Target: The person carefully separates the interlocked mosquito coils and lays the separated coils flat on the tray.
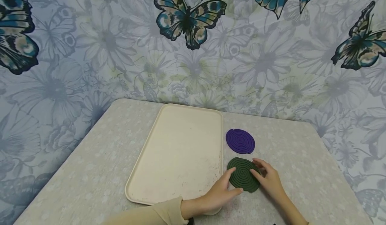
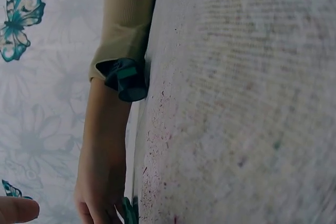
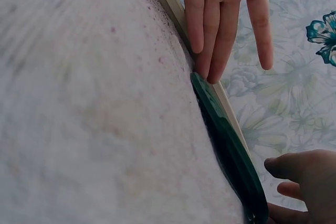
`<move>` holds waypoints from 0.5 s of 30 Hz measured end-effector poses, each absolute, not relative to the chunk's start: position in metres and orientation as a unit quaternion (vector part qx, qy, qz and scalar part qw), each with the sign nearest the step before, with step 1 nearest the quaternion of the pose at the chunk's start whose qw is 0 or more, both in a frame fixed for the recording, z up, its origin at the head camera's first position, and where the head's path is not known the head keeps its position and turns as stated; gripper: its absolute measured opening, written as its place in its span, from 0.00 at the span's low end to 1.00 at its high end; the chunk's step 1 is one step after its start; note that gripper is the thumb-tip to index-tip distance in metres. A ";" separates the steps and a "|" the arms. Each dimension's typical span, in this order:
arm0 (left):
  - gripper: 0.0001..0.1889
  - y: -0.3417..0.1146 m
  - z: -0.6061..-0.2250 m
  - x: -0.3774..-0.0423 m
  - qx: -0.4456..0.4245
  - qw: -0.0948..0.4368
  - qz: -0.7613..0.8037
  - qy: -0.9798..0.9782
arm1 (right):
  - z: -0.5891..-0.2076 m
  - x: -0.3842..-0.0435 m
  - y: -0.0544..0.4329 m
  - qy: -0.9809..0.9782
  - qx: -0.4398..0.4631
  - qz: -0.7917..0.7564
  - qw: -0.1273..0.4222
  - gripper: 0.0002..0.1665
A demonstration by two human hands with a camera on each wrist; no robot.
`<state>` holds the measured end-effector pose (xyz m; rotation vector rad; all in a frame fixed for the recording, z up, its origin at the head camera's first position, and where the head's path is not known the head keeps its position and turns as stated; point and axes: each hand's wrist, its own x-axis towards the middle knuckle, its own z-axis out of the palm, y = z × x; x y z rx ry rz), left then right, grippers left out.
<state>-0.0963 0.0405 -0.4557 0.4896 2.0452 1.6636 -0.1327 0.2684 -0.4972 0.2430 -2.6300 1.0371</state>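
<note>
A dark green flat disc [image 1: 243, 174], a cord-like strand wound in a spiral, lies on the table right of the tray. At its left edge is my left hand [image 1: 219, 194], fingers and thumb spread and fairly straight. My right hand [image 1: 269, 178] is at the opposite edge, thumb reaching over the disc and fingers along its rim. The right wrist view shows the disc [image 3: 228, 145] edge-on, with left fingertips at one end and right fingers at the other; the right thumb [image 3: 286, 165] stands off it. Just beyond lies a purple spiral disc [image 1: 240, 141].
A cream rectangular tray [image 1: 156, 164] lies on the pale table [image 1: 90, 158], its right rim close beside both discs. My left forearm crosses the tray's near edge. A butterfly-patterned backdrop [image 1: 193, 71] rises behind the table.
</note>
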 end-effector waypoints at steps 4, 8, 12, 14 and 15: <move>0.35 0.043 -0.459 -0.095 0.156 0.228 0.641 0.717 | -0.494 -0.131 0.270 -0.904 0.057 0.405 0.125 0.23; 0.33 0.044 -0.459 -0.095 0.146 0.218 0.659 0.705 | -0.491 -0.133 0.272 -0.861 0.025 0.501 0.080 0.24; 0.31 0.043 -0.456 -0.098 0.133 0.206 0.669 0.702 | -0.487 -0.134 0.273 -0.815 0.003 0.578 0.047 0.27; 0.30 0.042 -0.454 -0.100 0.121 0.201 0.677 0.698 | -0.485 -0.135 0.273 -0.802 -0.005 0.596 0.046 0.27; 0.30 0.041 -0.452 -0.101 0.114 0.196 0.680 0.697 | -0.484 -0.135 0.273 -0.792 -0.010 0.608 0.045 0.27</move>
